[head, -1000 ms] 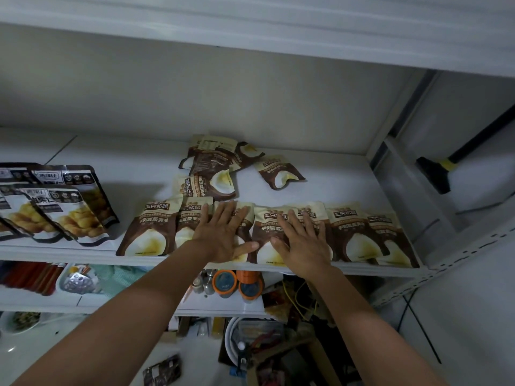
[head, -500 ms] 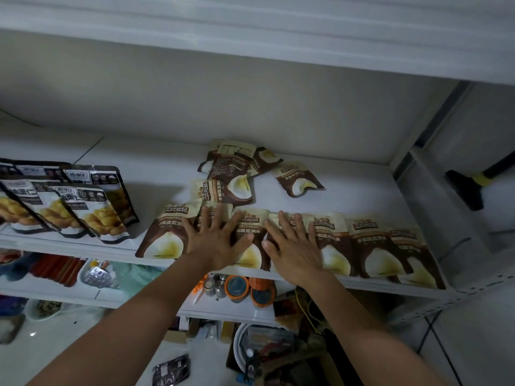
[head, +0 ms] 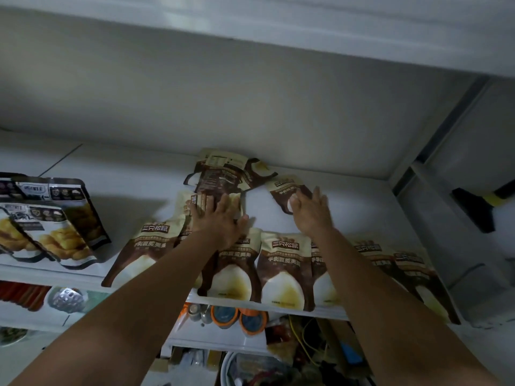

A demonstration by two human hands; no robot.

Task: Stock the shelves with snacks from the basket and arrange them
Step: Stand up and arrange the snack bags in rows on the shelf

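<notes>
White shelf [head: 125, 185], dim light.

Left hand [head: 220, 218]: fingers straight and spread, pressed flat on a tilted pouch [head: 182, 203].

Right hand [head: 313, 215]: fingers extended wide, touching a loose pouch [head: 287, 188] at its 11 o'clock.

Small heap [head: 223, 174]: same pouches, 12 o'clock of the left hand, against the back wall [head: 250, 107].

Front row [head: 281, 271]: 6 o'clock of both hands, overlapping along the shelf edge. The pouches are brown and cream, with a boxed brand label on top and a pale rounded kernel printed below.

Black-and-white bags [head: 55, 238]: far 9 o'clock, yellow fried pieces pictured.
</notes>
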